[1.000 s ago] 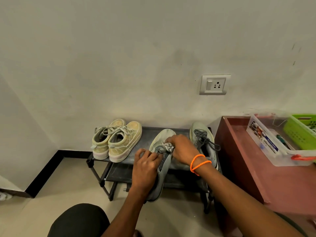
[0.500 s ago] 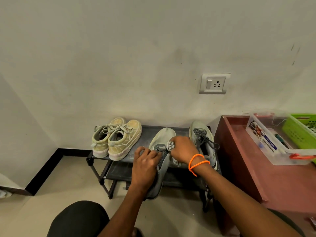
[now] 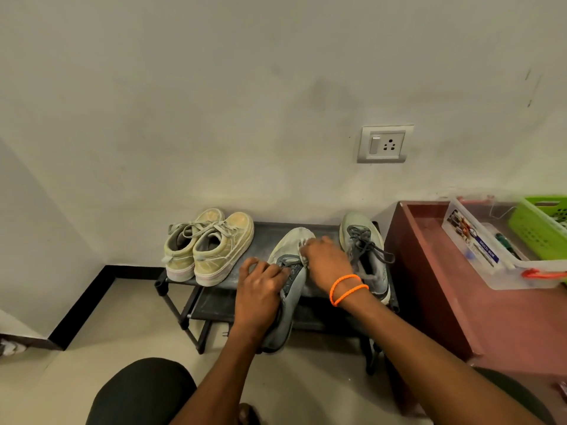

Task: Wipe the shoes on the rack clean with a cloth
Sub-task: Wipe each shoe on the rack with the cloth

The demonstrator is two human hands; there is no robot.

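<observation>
My left hand (image 3: 259, 288) gripping a grey shoe (image 3: 290, 271) mid-frame, my right hand (image 3: 326, 262) pressing a cloth (image 3: 303, 245) on its toe, rack (image 3: 267, 234) beneath

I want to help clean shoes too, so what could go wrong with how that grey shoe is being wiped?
The grey shoe sticks out past the rack edge, held by the left hand; if the grip loosens, it might drop to the floor. The right hand wipes with the cloth right beside the other grey shoe, so a wide stroke could snag its loose laces or nudge it.
</observation>
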